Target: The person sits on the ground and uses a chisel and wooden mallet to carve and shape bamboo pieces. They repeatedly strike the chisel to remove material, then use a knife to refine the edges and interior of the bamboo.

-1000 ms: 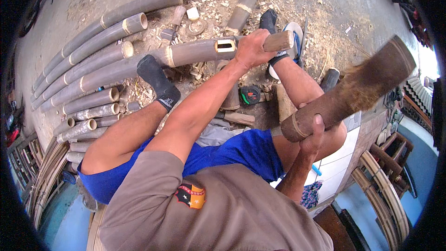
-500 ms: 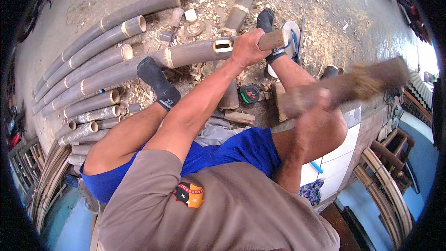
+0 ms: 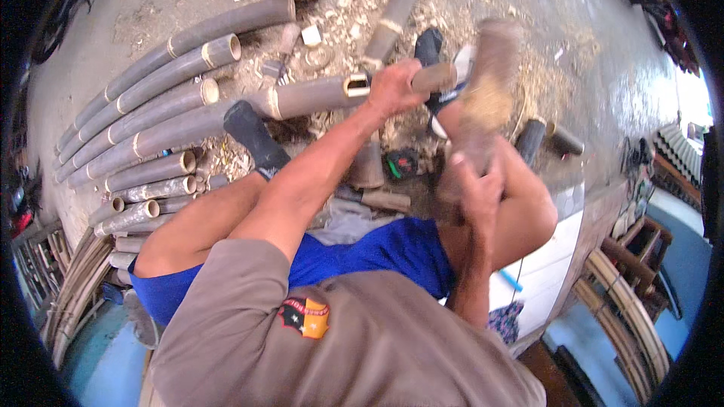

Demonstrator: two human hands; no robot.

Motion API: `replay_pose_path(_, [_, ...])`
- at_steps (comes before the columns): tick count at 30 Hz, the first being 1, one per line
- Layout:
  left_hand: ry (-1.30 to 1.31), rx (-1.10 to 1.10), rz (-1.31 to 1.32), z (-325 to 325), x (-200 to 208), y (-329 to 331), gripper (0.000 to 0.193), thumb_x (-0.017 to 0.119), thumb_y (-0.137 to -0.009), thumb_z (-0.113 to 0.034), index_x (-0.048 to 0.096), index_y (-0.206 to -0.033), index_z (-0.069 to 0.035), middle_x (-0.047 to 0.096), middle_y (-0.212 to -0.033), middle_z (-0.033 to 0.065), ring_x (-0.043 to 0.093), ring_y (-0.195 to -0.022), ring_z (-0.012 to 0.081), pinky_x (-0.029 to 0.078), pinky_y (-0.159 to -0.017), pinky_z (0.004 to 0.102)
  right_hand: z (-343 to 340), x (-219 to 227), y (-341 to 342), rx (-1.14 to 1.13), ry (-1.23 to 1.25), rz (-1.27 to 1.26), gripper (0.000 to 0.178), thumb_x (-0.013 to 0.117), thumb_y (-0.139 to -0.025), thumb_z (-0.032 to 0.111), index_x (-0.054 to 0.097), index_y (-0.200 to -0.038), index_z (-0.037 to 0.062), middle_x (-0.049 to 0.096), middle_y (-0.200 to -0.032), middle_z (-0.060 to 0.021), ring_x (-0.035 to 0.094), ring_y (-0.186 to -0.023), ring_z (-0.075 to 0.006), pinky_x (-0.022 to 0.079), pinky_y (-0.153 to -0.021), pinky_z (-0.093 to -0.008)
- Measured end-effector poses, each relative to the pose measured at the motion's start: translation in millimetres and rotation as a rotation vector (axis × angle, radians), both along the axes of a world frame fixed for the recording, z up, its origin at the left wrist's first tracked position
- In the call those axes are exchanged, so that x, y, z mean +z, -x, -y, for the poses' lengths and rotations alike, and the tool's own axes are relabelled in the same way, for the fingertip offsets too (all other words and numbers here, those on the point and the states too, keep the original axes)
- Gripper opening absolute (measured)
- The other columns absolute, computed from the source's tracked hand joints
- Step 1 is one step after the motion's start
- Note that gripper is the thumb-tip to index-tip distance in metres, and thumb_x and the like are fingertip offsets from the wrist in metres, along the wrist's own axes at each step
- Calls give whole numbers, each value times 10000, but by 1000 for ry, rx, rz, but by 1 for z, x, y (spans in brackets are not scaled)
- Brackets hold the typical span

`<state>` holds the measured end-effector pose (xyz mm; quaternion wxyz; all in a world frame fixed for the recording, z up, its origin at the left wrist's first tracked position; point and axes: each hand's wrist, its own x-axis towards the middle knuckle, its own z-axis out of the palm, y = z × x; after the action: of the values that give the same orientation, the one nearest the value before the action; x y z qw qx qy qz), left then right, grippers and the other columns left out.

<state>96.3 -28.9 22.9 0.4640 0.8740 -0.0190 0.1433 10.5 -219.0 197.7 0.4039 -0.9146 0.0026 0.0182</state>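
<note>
Pointing forward rather than rightward as before, the blurred brown club [image 3: 486, 102], shaggy at its middle, is gripped by the right hand [image 3: 481, 188]; beside it, a wooden handle [image 3: 435, 78] is clamped in the left hand's [image 3: 394, 89] curled fingers near the slotted bamboo pole [image 3: 313, 96].

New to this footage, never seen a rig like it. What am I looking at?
No machine here: just a person's two bare hands. The view comes from the left of two fisheye cameras worn on the head, looking down, so straight edges bend toward the rim. The left hand grips a wooden handle beside the rectangular slot in a long brown pole. The right hand holds a thick brown club, blurred and frayed around the middle. On the floor lie more poles, pale wood chips and a tape measure.
</note>
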Motion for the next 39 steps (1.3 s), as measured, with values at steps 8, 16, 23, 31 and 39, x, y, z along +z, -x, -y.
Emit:
replay_pose_path(8, [-27, 77, 13, -8, 0, 8, 315, 791, -695, -272, 639, -921, -114, 639, -938, 108, 665, -901, 354, 542, -756, 472, -14, 34, -24, 356, -62, -275, 336, 747, -892, 232, 681, -1139, 14, 727, -1061, -128, 693, -962, -185, 554, -821, -330])
replay_pose_path(16, [20, 37, -17, -11, 0, 0, 409, 830, -696, -224, 686, -1051, -82, 674, -1022, 140, 677, -935, 342, 544, -810, 424, 19, -51, 4, 27, -140, -335, 692, 749, -877, 339, 498, -1408, -27, 670, -1203, -216, 668, -1069, -305, 514, -958, -403])
replay_pose_path(23, [435, 517, 188, -109, 36, -5, 379, 776, -856, -181, 645, -1165, -4, 715, -998, 68, 648, -879, 157, 520, -787, 336, 20, 4, -2, -3, -270, -187, 643, 741, -876, 245, 500, -1409, -21, 650, -1221, -157, 614, -1145, -274, 458, -1026, -394])
replay_pose_path(31, [727, 564, 418, -230, 82, -104, 238, 762, -922, -264, 619, -908, -73, 610, -783, -25, 529, -705, 91, 445, -656, 293, 34, -35, -6, -61, -338, -194, 681, 735, -903, 288, 477, -1439, -43, 618, -1271, -141, 573, -1184, -250, 425, -1049, -359])
replay_pose_path(39, [473, 766, 282, -328, -45, -200, 442, 681, -964, -306, 621, -1236, 37, 673, -1077, 147, 606, -1004, 249, 484, -925, 392, 13, -39, -17, -42, -322, -257, 747, 756, -885, 339, 463, -1459, -39, 627, -1268, -153, 580, -1178, -258, 434, -1045, -374])
